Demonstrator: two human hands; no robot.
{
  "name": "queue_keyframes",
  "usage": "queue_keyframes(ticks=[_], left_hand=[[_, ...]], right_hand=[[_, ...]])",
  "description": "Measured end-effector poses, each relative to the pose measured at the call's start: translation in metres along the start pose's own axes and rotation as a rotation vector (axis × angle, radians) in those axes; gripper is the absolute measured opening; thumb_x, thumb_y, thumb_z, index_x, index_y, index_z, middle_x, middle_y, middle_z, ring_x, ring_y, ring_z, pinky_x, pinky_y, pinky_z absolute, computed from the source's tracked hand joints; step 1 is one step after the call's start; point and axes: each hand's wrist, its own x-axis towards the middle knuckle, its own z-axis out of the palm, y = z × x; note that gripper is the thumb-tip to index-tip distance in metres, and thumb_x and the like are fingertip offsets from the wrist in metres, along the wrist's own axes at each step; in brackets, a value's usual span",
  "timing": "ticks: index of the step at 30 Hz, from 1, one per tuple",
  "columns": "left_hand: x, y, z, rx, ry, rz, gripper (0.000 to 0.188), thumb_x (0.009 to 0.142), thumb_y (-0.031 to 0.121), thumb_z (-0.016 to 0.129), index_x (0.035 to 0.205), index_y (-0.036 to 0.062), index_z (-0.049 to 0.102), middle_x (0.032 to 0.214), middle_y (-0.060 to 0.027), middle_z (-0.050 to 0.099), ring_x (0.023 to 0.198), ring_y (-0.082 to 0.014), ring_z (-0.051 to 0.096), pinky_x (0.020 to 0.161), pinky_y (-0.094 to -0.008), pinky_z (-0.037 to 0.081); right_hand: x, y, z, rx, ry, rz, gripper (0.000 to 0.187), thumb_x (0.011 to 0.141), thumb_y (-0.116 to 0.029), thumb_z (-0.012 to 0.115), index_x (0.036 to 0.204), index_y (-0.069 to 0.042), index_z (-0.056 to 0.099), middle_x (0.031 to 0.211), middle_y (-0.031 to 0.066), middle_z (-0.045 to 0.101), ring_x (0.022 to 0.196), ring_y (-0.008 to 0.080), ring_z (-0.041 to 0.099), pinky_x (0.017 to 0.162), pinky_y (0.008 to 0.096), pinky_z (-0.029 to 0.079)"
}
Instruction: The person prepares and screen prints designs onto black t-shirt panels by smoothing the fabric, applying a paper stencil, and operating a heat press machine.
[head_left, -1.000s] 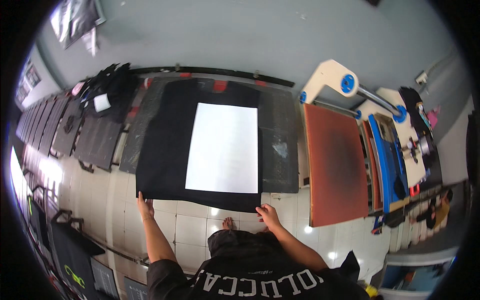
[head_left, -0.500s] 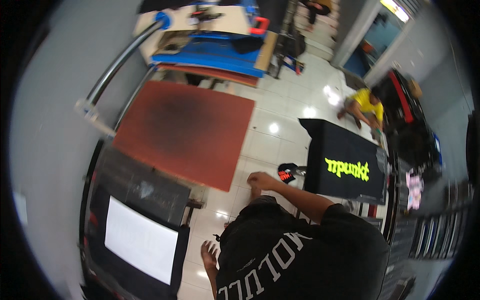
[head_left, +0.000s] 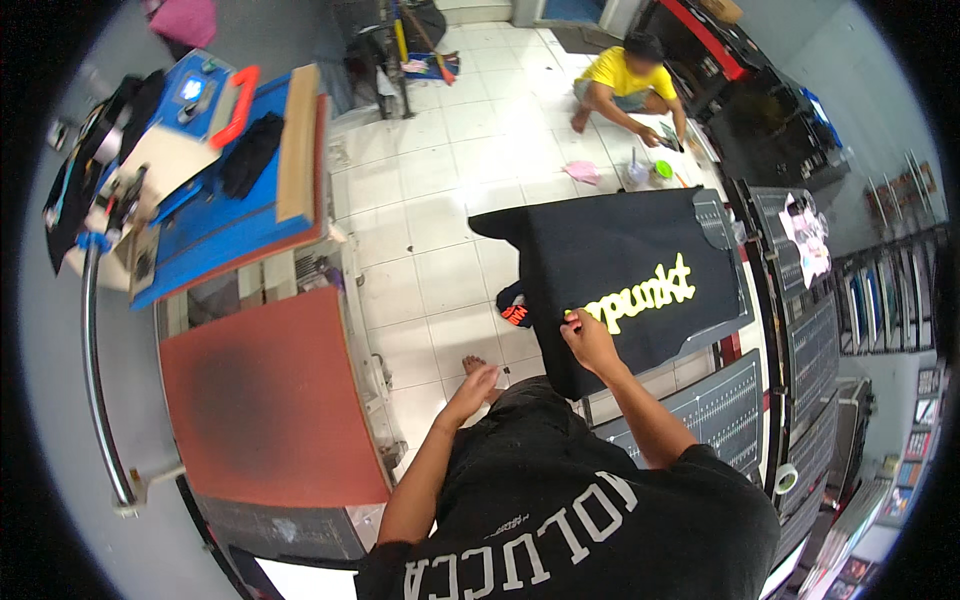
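Note:
A black garment (head_left: 610, 235) lies spread over a flat board to my right, with bright yellow-green lettering across it. My right hand (head_left: 592, 345) is at the left end of that lettering, thumb and fingers pinched together; whatever is between them is too small to make out. In front of my thigh, off the garment, hovers my left hand (head_left: 474, 393) with its fingers drawn together. A small pale and dark bit shows at its fingertips, too small to name. Partly under the garment's left edge is a dark cap (head_left: 514, 304) with orange lettering.
A reddish-brown heat-stained platen (head_left: 270, 400) stands at my left, near a blue machine (head_left: 225, 215) with a metal tube (head_left: 92, 370). Grey printing boards (head_left: 715, 410) line my right. A person in a yellow shirt (head_left: 625, 80) squats on the tiled floor beyond, near cups and a pink cloth (head_left: 582, 172).
The view has swung toward the black garment. My right hand has gone from before my body to the lettering; my left hand has risen from my side to before my thigh.

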Motion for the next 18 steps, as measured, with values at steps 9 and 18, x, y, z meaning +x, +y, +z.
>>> queue_keyframes(ticks=[9,18], left_hand=[[0.108,-0.013,0.092,-0.636,-0.066,-0.411,0.062,0.093,0.051,0.059,0.136,0.0078,0.046,0.131,-0.0103,0.055,0.129,-0.0243,0.044,0.101,-0.0435,0.04],[0.012,0.079,0.063,-0.29,-0.053,-0.113,0.045,0.099,0.03,0.058,0.13,-0.0007,0.046,0.121,-0.0077,0.059,0.105,-0.0173,0.058,0.091,-0.033,0.048]], right_hand=[[-0.036,-0.002,-0.027,0.196,-0.132,0.14,0.027,0.088,-0.014,0.067,0.11,0.001,0.06,0.093,0.0123,0.067,0.08,0.0215,0.067,0.075,0.032,0.053],[-0.04,-0.066,-0.035,0.17,-0.264,-0.178,0.042,0.079,-0.019,0.079,0.112,-0.003,0.058,0.105,0.0128,0.061,0.089,0.024,0.064,0.074,0.0335,0.053]])
